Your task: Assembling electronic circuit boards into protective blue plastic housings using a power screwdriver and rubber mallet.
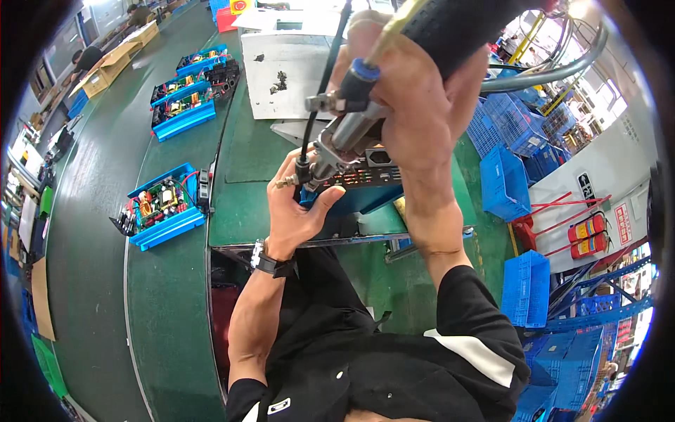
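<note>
My right hand (pixel 422 105) is wrapped around a power screwdriver (pixel 355 128) with a dark upper body, a metal nose and thin air hoses. Its nose points down and left at the black end panel (pixel 369 176) of a blue-cased electronic unit (pixel 351 202). A socket shows in that panel. Whether the tip touches the panel is hidden. My left hand (pixel 299 216), with a dark watch on the wrist, grips the unit's left end, thumb on the near side and fingers behind. The unit stands on the green workbench (pixel 246 158).
Left of the bench, a green conveyor (pixel 165 281) carries several open blue units with bare circuitry, one (pixel 166 204) closest. Behind my hands stands a scuffed white box (pixel 288 84). Blue crates (pixel 526 288) and red fire extinguishers (pixel 588 235) are at right. People sit far left.
</note>
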`<action>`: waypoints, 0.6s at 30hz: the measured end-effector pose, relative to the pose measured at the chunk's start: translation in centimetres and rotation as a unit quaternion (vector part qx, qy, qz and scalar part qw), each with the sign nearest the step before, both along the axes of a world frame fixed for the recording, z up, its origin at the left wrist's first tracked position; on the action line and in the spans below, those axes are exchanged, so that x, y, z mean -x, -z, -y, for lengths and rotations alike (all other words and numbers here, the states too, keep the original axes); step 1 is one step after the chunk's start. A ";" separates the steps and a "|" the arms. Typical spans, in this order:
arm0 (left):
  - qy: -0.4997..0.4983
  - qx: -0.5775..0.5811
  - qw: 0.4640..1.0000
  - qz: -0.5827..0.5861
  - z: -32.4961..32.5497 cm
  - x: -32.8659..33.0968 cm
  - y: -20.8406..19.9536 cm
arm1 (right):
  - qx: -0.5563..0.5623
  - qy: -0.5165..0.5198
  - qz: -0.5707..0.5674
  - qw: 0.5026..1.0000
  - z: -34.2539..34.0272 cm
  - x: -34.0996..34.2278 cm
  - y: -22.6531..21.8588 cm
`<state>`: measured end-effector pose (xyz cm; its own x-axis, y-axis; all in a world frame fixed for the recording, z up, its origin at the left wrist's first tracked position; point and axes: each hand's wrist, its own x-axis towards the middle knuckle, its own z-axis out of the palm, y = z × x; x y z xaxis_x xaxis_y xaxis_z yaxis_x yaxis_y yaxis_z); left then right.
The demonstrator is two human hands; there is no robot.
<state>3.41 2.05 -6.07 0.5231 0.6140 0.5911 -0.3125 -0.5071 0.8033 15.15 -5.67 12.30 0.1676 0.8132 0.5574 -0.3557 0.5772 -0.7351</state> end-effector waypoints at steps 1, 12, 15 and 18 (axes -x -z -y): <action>0.000 0.000 1.000 0.002 -0.1 0.0 0.1 | 0.012 0.195 0.106 0.975 0.3 0.7 -0.4; -0.020 -0.056 0.997 -0.040 1.0 0.4 -0.3 | -0.166 0.279 0.189 0.927 -0.9 -0.7 -0.1; -0.022 0.051 0.988 0.144 3.0 -0.4 -0.5 | -0.110 0.434 0.180 0.876 0.6 -7.2 -0.2; -0.011 0.045 0.997 0.055 2.7 0.9 2.4 | -0.123 0.568 0.187 0.792 2.1 -10.4 -5.6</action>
<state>2.47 -0.66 -8.46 0.4432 0.6779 0.5865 -0.3913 -0.4424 0.8070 25.57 -7.80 17.86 0.4992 0.1149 0.8589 0.7113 0.5117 -0.4819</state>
